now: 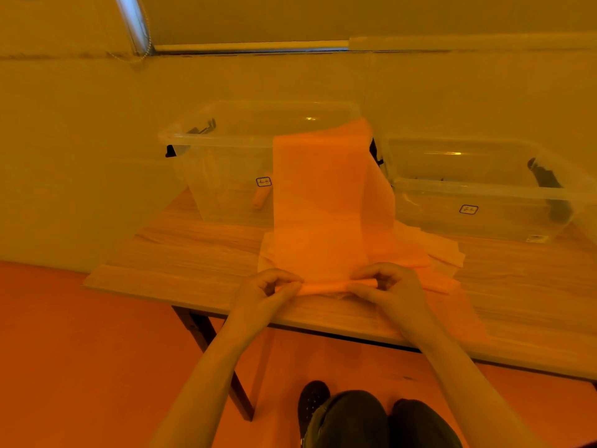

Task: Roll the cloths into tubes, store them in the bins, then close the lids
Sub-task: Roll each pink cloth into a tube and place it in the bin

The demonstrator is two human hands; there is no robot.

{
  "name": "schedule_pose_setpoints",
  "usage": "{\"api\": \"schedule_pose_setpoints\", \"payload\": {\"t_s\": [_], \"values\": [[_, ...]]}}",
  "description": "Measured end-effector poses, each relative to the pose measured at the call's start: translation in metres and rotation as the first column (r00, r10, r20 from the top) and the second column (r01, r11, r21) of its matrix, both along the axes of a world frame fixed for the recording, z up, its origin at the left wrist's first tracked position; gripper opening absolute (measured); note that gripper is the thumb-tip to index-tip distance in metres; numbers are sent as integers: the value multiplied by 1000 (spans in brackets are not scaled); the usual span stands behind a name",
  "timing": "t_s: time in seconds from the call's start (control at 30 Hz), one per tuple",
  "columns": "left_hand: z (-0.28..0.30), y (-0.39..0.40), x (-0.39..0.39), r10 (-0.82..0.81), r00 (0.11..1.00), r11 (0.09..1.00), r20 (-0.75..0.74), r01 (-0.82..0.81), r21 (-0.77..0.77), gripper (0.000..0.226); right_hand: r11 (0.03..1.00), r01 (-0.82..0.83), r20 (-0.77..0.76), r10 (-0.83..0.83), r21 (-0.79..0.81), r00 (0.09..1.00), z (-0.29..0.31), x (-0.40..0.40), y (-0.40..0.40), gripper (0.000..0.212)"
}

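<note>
An orange cloth point(326, 202) lies on the wooden table point(181, 253), its far end draped up over the rim of the left clear bin point(226, 163). Its near edge is rolled into a thin tube point(324, 287). My left hand point(268, 291) pinches the tube's left end and my right hand point(387, 286) pinches its right end. A rolled cloth point(261, 198) lies inside the left bin. The right clear bin point(478, 202) stands open beside it. More flat cloths point(442, 253) lie under the orange one.
Both bins have black latch handles at their ends. A wall stands close behind the table. The table's near edge runs just below my hands, with a dark leg at the left. My knees and a shoe show over the orange floor.
</note>
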State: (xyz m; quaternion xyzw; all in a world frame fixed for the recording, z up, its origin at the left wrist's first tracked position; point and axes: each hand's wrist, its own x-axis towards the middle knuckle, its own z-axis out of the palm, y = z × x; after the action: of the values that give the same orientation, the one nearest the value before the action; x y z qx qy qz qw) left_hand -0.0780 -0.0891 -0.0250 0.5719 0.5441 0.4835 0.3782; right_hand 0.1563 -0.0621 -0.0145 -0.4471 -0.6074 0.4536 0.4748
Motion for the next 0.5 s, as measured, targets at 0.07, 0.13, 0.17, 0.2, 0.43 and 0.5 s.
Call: {"api": "schedule_pose_setpoints", "payload": {"t_s": [0.07,0.13,0.17,0.2,0.43,0.5], "values": [[1,-1,0,-5,1000,1000,-3,5,-1,10,1000,10,5,-10,-3,1000,0,-2,1,11],[3,-2,1,-16,1000,1000,8,16,-1,10,1000,22,-5,-22,-10,1000,0,-3,2,10],[4,-3,1,-19,1000,1000,11,19,-2,11,1000,26,-13,-26,-16,1000,-1,-4,2,10],[5,-4,1,-17,1000,1000,11,17,-4,11,999,26,-18,-26,-21,999,-1,-4,3,11],[3,-2,1,0,1000,1000,23,0,-19,13,1000,17,-41,-17,11,999,-1,-2,2,15],[4,-4,2,-20,999,1000,27,21,-13,13,1000,23,-67,-22,4,998,1,-3,2,11]]}}
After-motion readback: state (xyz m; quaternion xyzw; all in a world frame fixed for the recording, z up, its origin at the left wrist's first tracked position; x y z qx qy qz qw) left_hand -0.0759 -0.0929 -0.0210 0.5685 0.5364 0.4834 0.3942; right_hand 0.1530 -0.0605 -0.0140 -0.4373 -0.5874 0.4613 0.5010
